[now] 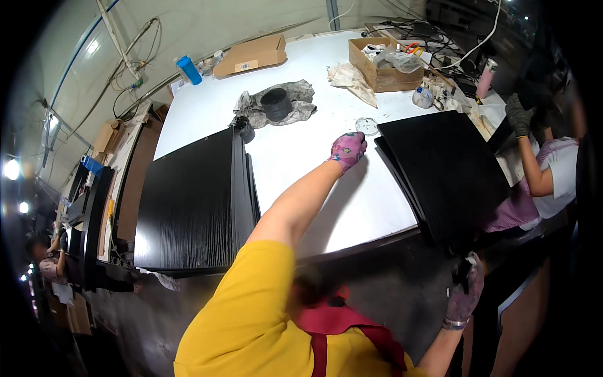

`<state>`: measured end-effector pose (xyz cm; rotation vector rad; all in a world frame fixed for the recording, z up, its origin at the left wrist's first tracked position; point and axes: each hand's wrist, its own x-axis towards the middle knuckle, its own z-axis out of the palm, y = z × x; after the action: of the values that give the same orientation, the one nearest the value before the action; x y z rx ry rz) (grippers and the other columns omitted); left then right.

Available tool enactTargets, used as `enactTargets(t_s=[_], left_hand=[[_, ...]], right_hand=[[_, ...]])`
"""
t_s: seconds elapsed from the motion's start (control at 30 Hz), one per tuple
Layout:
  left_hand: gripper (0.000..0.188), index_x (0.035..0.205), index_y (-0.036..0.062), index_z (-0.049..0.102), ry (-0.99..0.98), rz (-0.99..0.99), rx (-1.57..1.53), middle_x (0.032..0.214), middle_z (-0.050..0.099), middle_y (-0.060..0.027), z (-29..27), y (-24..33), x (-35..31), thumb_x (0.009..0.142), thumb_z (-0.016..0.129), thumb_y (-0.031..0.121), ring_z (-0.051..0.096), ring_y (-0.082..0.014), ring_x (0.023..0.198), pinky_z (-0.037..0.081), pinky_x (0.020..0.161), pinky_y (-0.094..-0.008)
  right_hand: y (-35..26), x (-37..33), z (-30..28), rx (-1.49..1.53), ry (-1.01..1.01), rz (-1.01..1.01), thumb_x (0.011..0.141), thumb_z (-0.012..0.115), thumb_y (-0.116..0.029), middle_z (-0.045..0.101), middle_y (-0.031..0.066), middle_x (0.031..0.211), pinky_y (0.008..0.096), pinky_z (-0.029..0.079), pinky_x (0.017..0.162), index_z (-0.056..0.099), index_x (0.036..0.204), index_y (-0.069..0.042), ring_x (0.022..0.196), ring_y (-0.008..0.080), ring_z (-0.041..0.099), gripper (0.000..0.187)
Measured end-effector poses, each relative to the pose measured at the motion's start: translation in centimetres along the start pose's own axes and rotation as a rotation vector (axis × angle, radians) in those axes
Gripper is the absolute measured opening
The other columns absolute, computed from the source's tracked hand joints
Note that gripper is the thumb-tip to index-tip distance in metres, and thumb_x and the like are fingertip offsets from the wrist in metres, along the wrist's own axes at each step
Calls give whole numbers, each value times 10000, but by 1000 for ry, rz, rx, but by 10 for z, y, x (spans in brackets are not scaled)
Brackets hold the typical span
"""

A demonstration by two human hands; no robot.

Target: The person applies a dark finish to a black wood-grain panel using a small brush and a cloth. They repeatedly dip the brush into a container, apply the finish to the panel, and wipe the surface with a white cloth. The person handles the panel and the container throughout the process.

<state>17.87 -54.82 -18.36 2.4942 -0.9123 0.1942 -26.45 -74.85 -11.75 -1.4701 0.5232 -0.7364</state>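
Note:
My left hand (348, 151), in a pink patterned glove, reaches over the white tabletop (314, 213) with its fingers closed. Whatever it may hold is hidden. Just beyond it lies a small round whitish lid or dish (366, 125). To its right is a stack of black panels (446, 169), slightly fanned at the left edge. Another black panel stack (188, 207), with a faint wood grain, lies at the left. My right hand (466, 292), in a stained pink glove, is low beside the right stack's near corner. Its fingers curl around something dark that I cannot make out.
A black round tub (276, 104) sits on a crumpled grey cloth (304, 100), near a small dark jar (244, 127). Behind are a flat cardboard box (251, 55), a blue bottle (188, 70) and a filled wooden box (396, 78). A co-worker (546, 169) stands at the right.

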Motion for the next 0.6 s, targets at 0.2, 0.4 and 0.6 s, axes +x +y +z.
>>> enactTargets(t_s=[0.2,0.4,0.6], left_hand=[[251,1079,111,656,183,79,142,1155,630,-162,62,-21,41,880,510,160,642,-323,1044,536,845,-454],[268,1035,100,697,141,144,165,1007,700,-158,105,-70,71,871,489,140,690,-332,927,561,806,-451],[216,878,4,720,-637,325,437,887,701,-196,-67,-88,54,763,615,154,699,-340,823,565,742,-442]], right_hand=[[3,-7,2,-590,-17,-185,994,425,-489,552,179,1289,393,422,1011,509,1292,67,1179,300,547,636],[-11,5,24,-698,-146,-293,1007,372,-518,513,199,1338,403,427,997,470,1329,71,1186,312,536,678],[-18,31,90,-315,-172,-172,1010,432,-446,514,143,1308,342,459,967,448,1362,54,1145,230,536,612]])
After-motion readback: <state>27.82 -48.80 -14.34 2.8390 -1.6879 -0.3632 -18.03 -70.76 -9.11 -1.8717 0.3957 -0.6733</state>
